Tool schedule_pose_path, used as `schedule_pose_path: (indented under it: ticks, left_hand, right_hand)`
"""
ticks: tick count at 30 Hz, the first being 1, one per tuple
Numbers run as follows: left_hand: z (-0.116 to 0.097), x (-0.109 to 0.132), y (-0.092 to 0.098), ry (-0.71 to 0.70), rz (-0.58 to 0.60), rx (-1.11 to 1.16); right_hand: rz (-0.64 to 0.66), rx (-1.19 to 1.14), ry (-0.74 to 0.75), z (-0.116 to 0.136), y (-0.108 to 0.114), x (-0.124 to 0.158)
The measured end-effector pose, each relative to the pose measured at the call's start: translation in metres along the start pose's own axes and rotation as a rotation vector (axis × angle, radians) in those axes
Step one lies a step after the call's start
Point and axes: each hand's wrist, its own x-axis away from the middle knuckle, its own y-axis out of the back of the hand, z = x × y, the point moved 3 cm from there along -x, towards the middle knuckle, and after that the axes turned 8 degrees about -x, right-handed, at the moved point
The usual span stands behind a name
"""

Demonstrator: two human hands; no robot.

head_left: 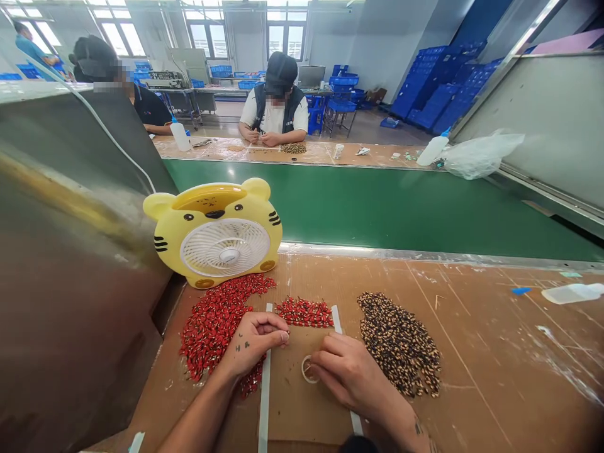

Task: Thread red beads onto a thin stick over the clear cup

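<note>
My left hand [255, 343] is closed in a pinch over the left side of a brown cardboard strip [295, 412]; whatever its fingertips hold is too small to name. Fingers curled, my right hand [346, 371] hovers over the strip's right side, and its fingertips overlap the edge of a small white ring [304, 371]. Whether they grip the ring or something inside it is unclear. Red pieces [304, 313] lie in a band across the strip's far end. A bigger heap of red pieces [212, 327] spreads beside my left hand, and a pile of black-and-tan pieces [401, 343] lies right of my right hand.
A yellow animal-shaped fan [214, 233] stands behind the red heap. Beyond the table runs a green conveyor belt [358, 201], with a co-worker [278, 104] seated across it. A metal cabinet [70, 270] bounds the left. A white bottle [573, 293] lies at far right.
</note>
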Motion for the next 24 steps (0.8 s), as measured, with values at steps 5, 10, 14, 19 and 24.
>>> schedule_pose_path:
  ticks: [5,10,14,19,24]
  left_hand:
    - [0.005,0.004,-0.001,0.033,0.046,0.095]
    - [0.001,0.010,-0.006,0.094,0.134,0.143]
    - [-0.004,0.010,-0.007,0.118,0.132,0.167]
    - [-0.001,0.009,-0.006,0.120,0.123,0.258]
    - [0.003,0.008,-0.006,0.018,0.129,0.278]
  right_hand:
    - [0.056,-0.040,0.039,0.005,0.002,-0.005]
    - [0.147,-0.127,-0.073,-0.005,0.001,0.001]
    - [0.049,-0.086,-0.039,-0.008,-0.002,0.000]
    - [0.042,-0.135,-0.013,-0.007,-0.008,0.000]
    - [-0.017,-0.098,-0.010,-0.011,-0.010,0.004]
